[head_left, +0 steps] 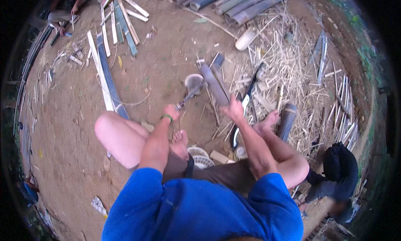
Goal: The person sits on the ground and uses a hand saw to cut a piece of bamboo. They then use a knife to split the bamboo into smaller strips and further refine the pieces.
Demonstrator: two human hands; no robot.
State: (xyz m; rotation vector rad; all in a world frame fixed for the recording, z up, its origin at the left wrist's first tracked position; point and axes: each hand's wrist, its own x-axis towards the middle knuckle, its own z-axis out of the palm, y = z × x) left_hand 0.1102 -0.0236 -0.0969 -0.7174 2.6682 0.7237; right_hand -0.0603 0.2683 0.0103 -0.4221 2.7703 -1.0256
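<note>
My left hand [171, 111], with a green band at the wrist, is closed round the handle of a narrow-bladed knife [191, 94]. Its blade is smeared by motion and points up and right toward a split bamboo piece [215, 85]. The lower end of that brownish, tilted bamboo is gripped by my right hand [233, 109]. Whether the blade touches the bamboo I cannot tell. A pale round block [194, 79] lies just left of the bamboo, partly behind the blade. Right of my right hand rests a black and white saw [246, 101] on the ground.
Bamboo shavings [284, 61] cover the ground to the right. A short bamboo tube [287, 122] lies beside my right foot, and a white plastic basket [202, 161] between my legs. Bamboo strips [109, 78] and large poles [259, 5] lie farther off. Other people sit far left and near right.
</note>
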